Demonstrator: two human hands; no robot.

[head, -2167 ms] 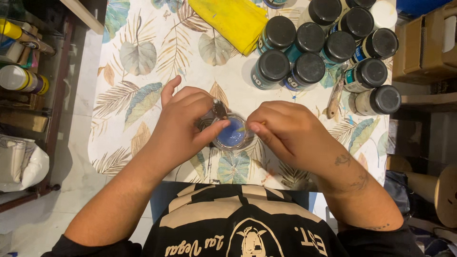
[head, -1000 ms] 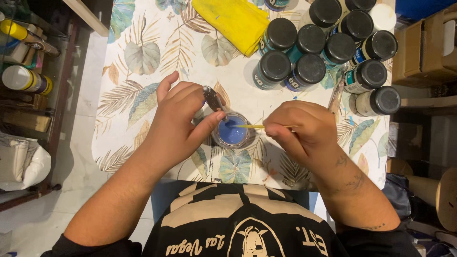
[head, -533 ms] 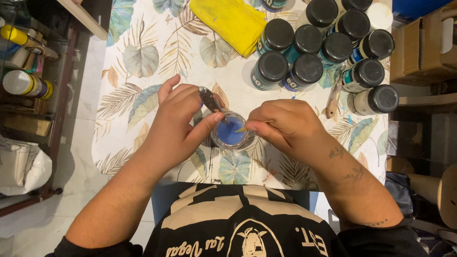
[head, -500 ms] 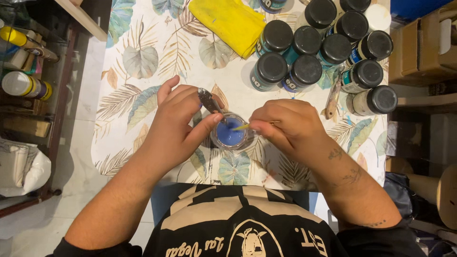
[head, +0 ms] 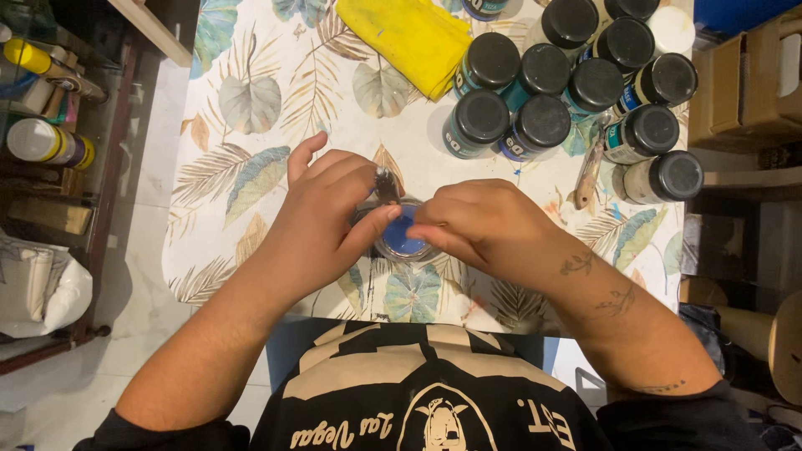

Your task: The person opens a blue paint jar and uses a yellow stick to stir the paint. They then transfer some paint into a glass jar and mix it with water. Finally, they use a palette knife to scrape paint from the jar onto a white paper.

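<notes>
Hands (head: pixel 418 225) closed over blue paint jar (head: pixel 401 238), yellow stick now hidden

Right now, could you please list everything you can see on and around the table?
Small jar: one, clear with blue paint inside, table centre, between both hands.
Brush: one, dark tip, just above the jar by the left fingers.
Paint bottles: about ten, black caps, clustered at the table's upper right.
Yellow cloth: one, folded, top centre.
Paint-stained tool: one, lying beside the bottles; kind unclear.
Tablecloth: one, white with leaf print, covering the table.
Cans: several on the shelf at left.
White bag: one, floor at left.
Cardboard boxes: at right.
Left hand: steadying the jar.
Right hand: fingers pinched over the jar's rim.
</notes>
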